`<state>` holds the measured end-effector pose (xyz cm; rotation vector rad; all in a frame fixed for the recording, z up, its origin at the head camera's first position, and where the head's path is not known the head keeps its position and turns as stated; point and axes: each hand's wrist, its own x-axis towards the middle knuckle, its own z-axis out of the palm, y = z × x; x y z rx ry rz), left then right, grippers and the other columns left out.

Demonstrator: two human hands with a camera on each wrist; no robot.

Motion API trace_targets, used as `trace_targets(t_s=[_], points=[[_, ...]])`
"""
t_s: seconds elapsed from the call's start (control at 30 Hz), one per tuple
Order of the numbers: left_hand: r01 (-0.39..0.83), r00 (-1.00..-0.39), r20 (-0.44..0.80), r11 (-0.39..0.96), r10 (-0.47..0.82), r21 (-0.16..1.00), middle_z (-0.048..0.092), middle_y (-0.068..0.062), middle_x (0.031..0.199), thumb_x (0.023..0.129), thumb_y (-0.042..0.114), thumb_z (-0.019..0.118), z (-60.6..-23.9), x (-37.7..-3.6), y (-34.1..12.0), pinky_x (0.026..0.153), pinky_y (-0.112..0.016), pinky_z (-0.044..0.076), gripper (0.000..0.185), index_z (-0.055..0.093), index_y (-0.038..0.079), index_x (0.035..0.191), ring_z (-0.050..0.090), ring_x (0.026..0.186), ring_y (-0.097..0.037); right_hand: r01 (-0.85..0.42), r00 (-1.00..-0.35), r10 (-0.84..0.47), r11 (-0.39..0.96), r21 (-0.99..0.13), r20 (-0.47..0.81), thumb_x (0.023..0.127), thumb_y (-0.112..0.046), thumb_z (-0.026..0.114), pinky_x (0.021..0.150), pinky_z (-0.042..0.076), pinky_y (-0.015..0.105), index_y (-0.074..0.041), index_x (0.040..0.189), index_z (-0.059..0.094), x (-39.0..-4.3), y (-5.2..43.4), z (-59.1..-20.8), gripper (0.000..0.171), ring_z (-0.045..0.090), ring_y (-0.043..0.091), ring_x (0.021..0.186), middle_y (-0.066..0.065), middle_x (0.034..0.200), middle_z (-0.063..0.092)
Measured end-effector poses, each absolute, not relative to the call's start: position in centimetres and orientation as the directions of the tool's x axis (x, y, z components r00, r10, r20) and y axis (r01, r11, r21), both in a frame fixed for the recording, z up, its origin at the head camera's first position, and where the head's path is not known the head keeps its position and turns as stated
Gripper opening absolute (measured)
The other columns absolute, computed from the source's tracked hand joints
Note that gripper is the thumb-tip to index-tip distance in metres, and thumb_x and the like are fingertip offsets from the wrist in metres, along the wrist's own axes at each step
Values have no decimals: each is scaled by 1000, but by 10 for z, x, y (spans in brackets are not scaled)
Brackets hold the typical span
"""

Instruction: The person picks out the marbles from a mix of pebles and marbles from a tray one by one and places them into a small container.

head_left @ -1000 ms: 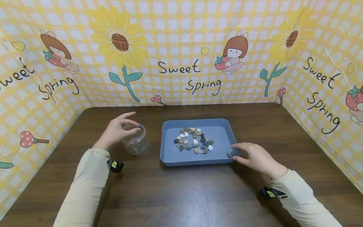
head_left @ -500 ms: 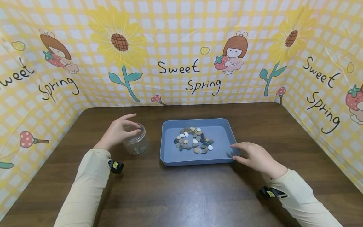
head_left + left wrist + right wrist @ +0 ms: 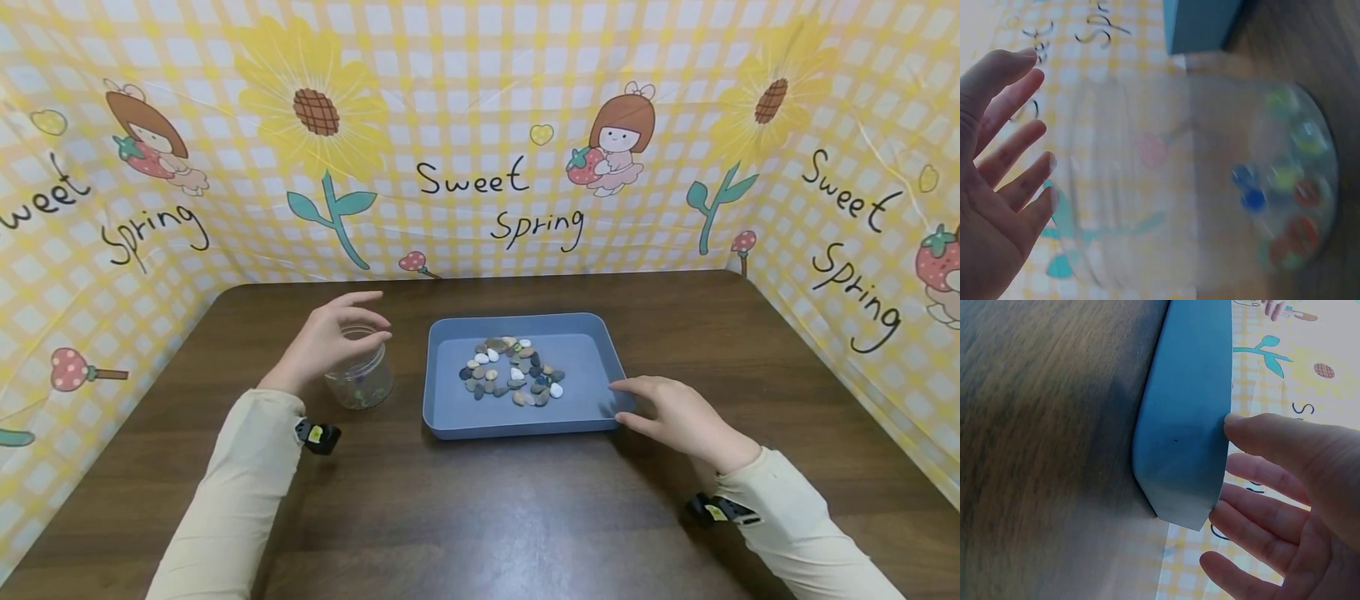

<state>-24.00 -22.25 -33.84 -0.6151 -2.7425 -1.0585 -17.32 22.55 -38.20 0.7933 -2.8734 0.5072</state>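
My left hand (image 3: 326,342) hovers over the mouth of a clear jar (image 3: 360,387), its thumb and fingers parted around nothing. Seen through the jar wall in the left wrist view, several glass marbles (image 3: 1302,232) lie at the bottom. A blurred blue marble (image 3: 1253,199) shows just above them, with a second blue spot beside it. My right hand (image 3: 675,417) touches the right rim of a blue tray (image 3: 517,432), with thumb and fingers extended. Inside the tray, pebbles (image 3: 490,387) in grey, white and tan form a shape, with a few glassy pieces among them.
Both the jar and the tray stand on a dark wooden table (image 3: 465,517), the jar left of the tray. A yellow checked cloth (image 3: 480,100) with printed flowers walls off the back and sides.
The left thumb and fingertips have parted and let go of a small blue marble over the jar. That hand has shifted slightly right and up. The right hand and tray stay put.
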Motion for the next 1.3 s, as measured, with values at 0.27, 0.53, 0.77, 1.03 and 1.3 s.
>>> trace_targets(t_s=[0.27,0.53,0.77,1.03,1.3], points=[[493,-869,307,628,388,601,52,-7,136,83,20,70,-326,-241,-191,89,-46,51,17,72,11,97,45,128,-28,-519,-854,-478,806,-286,204,84,-21,68,89,50,47,-3,119,62,-174,225,-382,40,63,30,107,13,116,67],[542,-835,320,560,448,627,57,-7,131,82,19,72,-322,-246,-157,103,-48,40,15,72,12,96,47,127,-28,-510,-860,-471,810,-288,199,84,-21,68,90,50,48,-3,119,62,-173,225,-382,39,62,30,108,13,116,67],[570,-803,302,512,513,643,58,-5,128,83,19,71,-323,-253,-129,101,-44,43,15,72,13,97,48,126,-23,-498,-867,-461,817,-290,189,84,-20,69,89,50,48,-4,119,63,-172,226,-382,39,62,31,108,13,116,67],[625,-746,324,444,582,642,60,-6,125,84,16,70,-330,-264,-105,104,-42,42,15,72,11,97,52,123,-23,-511,-859,-472,811,-285,197,84,-21,69,89,50,47,-3,118,63,-174,226,-383,39,63,30,107,13,116,67],[634,-724,310,419,616,650,60,-5,126,84,16,69,-330,-272,-91,103,-41,42,16,72,11,99,51,123,-20,-513,-858,-475,809,-287,196,84,-21,69,90,50,48,-3,118,63,-175,226,-382,40,63,31,108,13,116,67]])
